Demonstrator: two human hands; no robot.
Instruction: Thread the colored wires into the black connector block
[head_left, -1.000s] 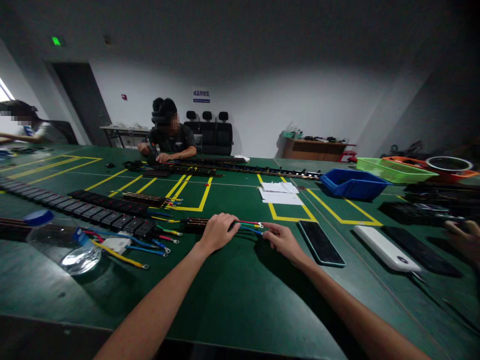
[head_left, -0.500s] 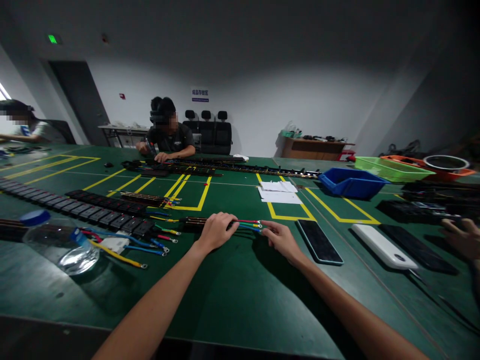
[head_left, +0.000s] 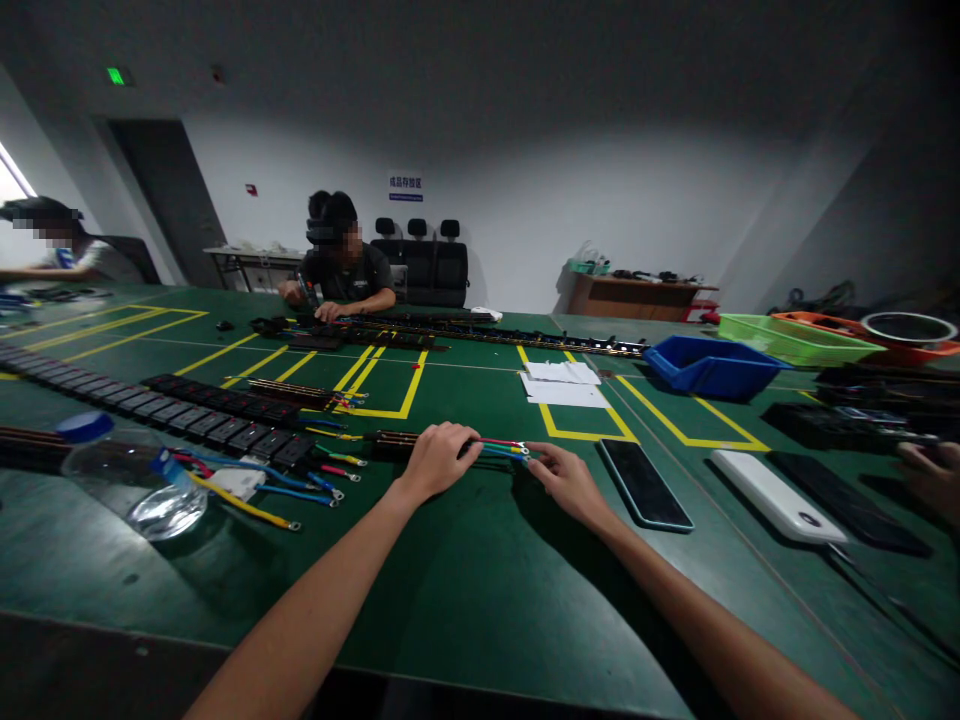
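Note:
My left hand (head_left: 439, 460) is closed over a dark strip (head_left: 391, 441) with copper-coloured lines, lying along the table. Beyond its fingers stick out red, yellow-green and blue wires (head_left: 501, 450) tipped with ring terminals. At those tips my right hand (head_left: 568, 482) has its thumb and forefinger bent together on the wire ends; the exact contact is small and partly hidden. Left of my hands, a row of black modules (head_left: 225, 430) ends in more coloured wires (head_left: 300, 485) with ring terminals.
A water bottle (head_left: 131, 485) leans at the left. To the right are a phone (head_left: 645, 485), a white power bank (head_left: 776, 497) with a cable, and a dark slab (head_left: 851, 505). Papers (head_left: 564, 385) and a blue bin (head_left: 712, 368) lie farther back. Co-workers sit across the table; another person's hand (head_left: 930, 475) shows at right.
The view has shifted slightly, so the surroundings appear a little farther right. Both hands stay at the strip and its wires, with the right fingers slightly lower at the wire tips.

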